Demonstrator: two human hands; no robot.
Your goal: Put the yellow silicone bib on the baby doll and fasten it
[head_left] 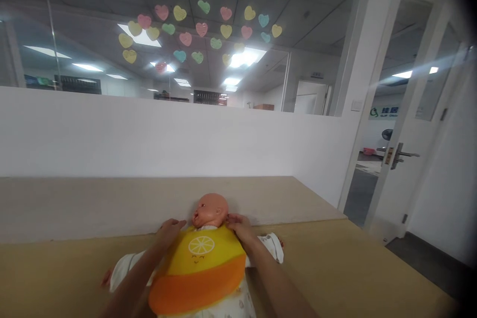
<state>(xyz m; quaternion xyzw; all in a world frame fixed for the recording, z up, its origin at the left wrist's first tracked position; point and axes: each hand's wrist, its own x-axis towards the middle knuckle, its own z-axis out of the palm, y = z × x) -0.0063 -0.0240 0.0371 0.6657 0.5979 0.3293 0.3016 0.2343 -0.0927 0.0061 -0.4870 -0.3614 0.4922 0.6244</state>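
Observation:
A baby doll [210,217] with a pinkish vinyl head lies on its back on a light wooden table [74,263], its head toward the far side. It wears a white printed garment and a yellow-and-orange bib [198,263] with a citrus-slice motif. My left hand [170,231] rests at the bib's top edge, fingers extended toward the doll's chin. At the other side of the neck, my right hand [239,225] has its fingertips against the bib's collar. Whether those fingers pinch the bib is hidden.
A paler tan shelf [112,203] runs behind the doll, against a low white partition wall [149,139]. To the right stands a white door [406,159] with a metal lever handle. The table's right edge [410,263] drops toward a dark floor.

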